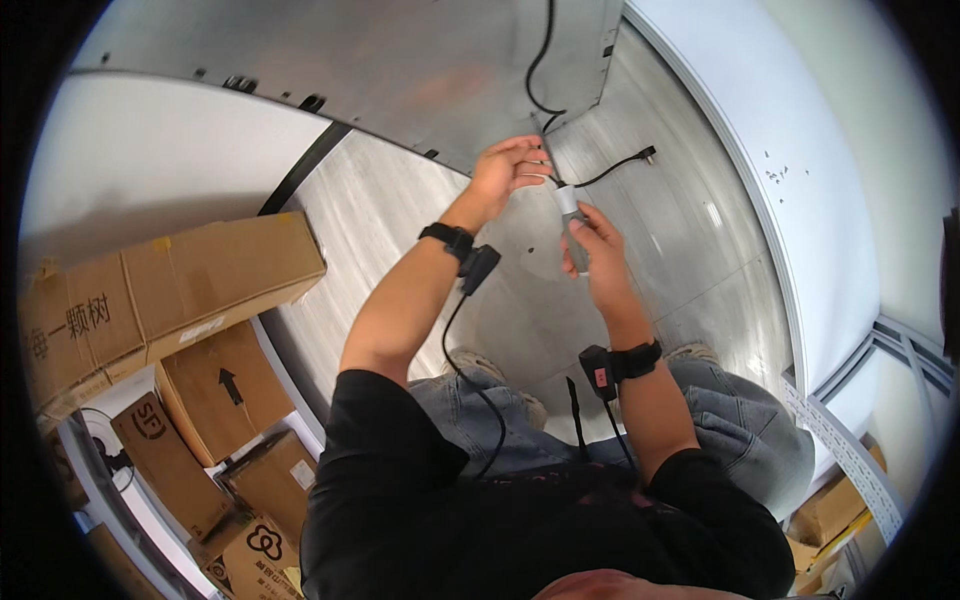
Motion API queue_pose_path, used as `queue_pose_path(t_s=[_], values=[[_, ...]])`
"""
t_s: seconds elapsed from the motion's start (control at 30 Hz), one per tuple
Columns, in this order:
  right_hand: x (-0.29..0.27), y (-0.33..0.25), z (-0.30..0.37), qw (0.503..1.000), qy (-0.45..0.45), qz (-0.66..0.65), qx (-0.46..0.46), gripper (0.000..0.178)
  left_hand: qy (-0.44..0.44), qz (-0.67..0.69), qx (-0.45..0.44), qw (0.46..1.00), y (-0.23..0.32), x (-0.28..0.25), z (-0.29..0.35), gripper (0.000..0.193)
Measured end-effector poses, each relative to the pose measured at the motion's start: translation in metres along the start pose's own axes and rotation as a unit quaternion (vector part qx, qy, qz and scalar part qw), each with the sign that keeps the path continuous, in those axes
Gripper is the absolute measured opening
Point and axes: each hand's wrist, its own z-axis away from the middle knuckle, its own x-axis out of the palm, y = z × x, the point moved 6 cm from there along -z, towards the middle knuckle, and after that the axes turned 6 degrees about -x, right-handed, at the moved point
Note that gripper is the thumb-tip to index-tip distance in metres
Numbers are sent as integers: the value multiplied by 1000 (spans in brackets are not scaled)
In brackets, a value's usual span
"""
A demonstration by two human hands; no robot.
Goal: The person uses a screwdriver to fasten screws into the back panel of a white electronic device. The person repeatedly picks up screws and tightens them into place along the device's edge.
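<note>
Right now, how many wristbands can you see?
2: one wristband just behind the left hand, another wristband behind the right hand. Neither is wholly hidden; any elsewhere, under clothing, wouldn't show.

Pale grey, wood-grained floor with seams and bright reflections, bounded by a white wall at left and a white panel at right. Cardboard boxes stand stacked at lower left; a perforated metal frame occupies lower right.
</note>
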Motion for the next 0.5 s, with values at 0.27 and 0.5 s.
queue_pose_path(t_s=[0.27, 0.5], values=[[36, 45, 6, 999, -38, 18, 22, 30, -1, 51, 35, 998, 14, -46, 57, 33], [66, 40, 9, 995, -92, -16, 37, 29, 59, 38, 93, 993, 36, -61, 79, 29]])
